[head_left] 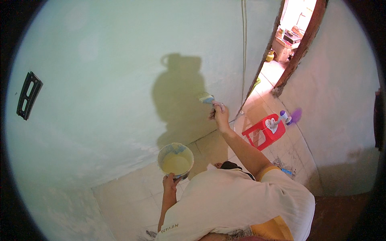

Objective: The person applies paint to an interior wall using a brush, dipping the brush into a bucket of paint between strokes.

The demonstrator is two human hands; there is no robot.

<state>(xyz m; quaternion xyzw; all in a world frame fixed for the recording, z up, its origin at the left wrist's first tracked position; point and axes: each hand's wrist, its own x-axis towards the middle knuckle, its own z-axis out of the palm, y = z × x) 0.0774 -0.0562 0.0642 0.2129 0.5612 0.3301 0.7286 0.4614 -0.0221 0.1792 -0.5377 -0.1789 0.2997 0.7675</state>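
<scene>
My left hand [170, 181] grips a small round bucket [175, 148] by its near side. Pale yellow paint [176, 164] lies in the bucket, and smears coat its inner wall. Stretched out ahead, my right hand [220, 115] is closed around the handle of a paintbrush [206, 98]. Paint covers the brush's bristles, which are at the pale green wall [112, 80] and seem to touch it. A dark shadow falls on the wall just left of the brush.
A red plastic stool [274, 138] stands on the tiled floor to the right, with a small purple-and-white fan [285, 117] on it. Debris [286, 170] lies nearby. A cable [244, 48] runs down the wall beside a doorway [267, 72]. A black bracket [29, 95] is fixed at left.
</scene>
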